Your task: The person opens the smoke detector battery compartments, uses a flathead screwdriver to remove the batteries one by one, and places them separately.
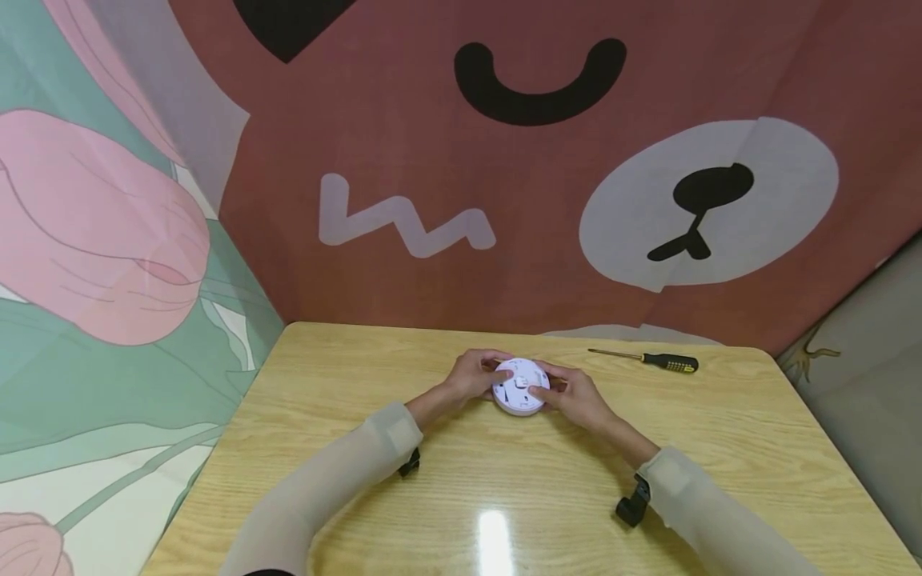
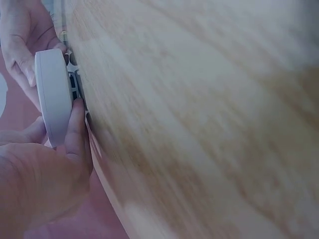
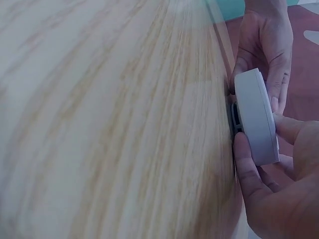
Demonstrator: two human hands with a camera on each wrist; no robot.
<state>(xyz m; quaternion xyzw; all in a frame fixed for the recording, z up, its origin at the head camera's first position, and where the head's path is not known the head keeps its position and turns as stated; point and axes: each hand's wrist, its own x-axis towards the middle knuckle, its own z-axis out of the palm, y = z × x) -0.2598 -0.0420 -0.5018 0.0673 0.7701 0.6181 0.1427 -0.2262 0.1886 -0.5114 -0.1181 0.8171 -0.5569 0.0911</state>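
Wooden table [image 1: 403,528], left grip [image 1: 475,374], right grip [image 1: 579,397], white disc [image 1: 520,384] held, partly covered

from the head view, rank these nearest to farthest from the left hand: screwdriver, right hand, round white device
From the left hand:
1. Round white device, directly in its grip.
2. Right hand, gripping the device's right side.
3. Screwdriver, lying farther right, past the right hand.
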